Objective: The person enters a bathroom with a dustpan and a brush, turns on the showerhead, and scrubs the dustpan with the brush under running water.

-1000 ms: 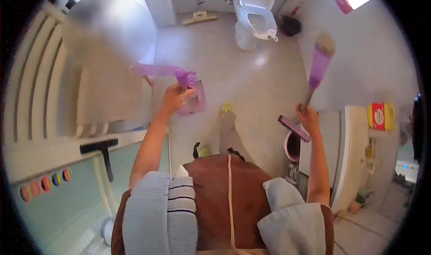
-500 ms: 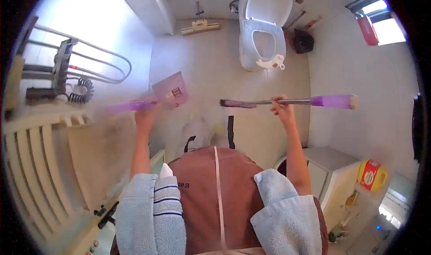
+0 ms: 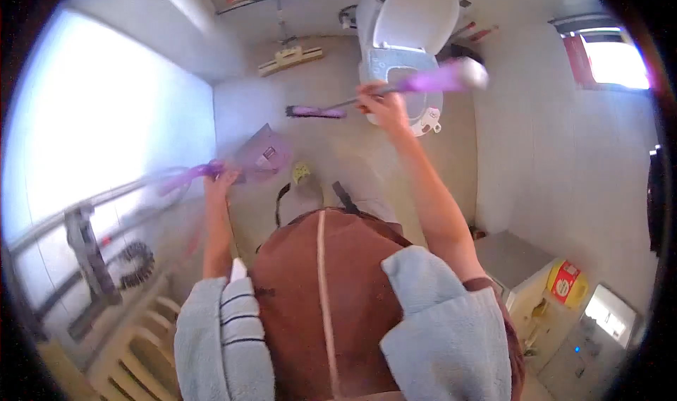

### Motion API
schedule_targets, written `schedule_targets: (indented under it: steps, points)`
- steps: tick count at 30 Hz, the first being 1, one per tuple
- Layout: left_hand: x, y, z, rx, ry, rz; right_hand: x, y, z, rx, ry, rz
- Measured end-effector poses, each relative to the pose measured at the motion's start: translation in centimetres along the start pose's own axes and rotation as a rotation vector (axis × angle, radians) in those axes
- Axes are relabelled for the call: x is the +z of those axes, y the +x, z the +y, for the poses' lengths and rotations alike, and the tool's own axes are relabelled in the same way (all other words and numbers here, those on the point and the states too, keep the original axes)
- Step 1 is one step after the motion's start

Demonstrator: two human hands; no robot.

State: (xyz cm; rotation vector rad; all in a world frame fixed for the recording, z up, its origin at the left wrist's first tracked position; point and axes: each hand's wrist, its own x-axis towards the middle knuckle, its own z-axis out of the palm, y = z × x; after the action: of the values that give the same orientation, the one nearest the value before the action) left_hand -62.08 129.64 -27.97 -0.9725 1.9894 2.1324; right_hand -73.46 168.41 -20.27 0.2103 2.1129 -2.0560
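My left hand [image 3: 221,177] is closed around the purple handle of a dustpan [image 3: 266,150], whose pinkish pan hangs just to the right of the fingers, over the floor. Farther forward, my right hand [image 3: 382,106] grips the grey shaft of a broom [image 3: 316,112]. The broom lies nearly level across the view, its dark-bristled purple head to the left. Its purple grip end, blurred by motion, passes in front of the toilet seat. Broom head and dustpan are apart.
A toilet [image 3: 409,55] with raised lid stands ahead. A flat mop [image 3: 290,60] leans at the back wall. Cream slatted furniture [image 3: 137,348] and a metal rail are at the left; a cabinet [image 3: 511,260] and a yellow jug [image 3: 568,284] at the right.
My right hand has moved forward and left with the broom, its grip end now in front of the toilet. My left hand still holds the dustpan. The whole view has turned somewhat.
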Motion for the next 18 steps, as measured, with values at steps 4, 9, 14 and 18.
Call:
schedule_targets:
  steps: [4, 9, 14, 18]
  points:
    - [1.9, 3.9, 2.6, -0.107, 0.106, 0.010, 5.7, 8.7, 1.3, -0.130, -0.432, 0.011]
    - [5.8, 9.4, 2.8, -0.104, 0.036, 0.025, 7.1, 20.0, 1.4, -0.106, -0.650, 0.004]
    - [8.2, 14.8, 0.1, -0.071, -0.063, 0.050, 7.0, 30.6, 3.6, -0.031, -0.645, -0.045]
    - [11.5, 19.1, 1.8, -0.147, -0.102, 0.180, 6.1, 38.1, 6.0, 0.090, -0.601, -0.048]
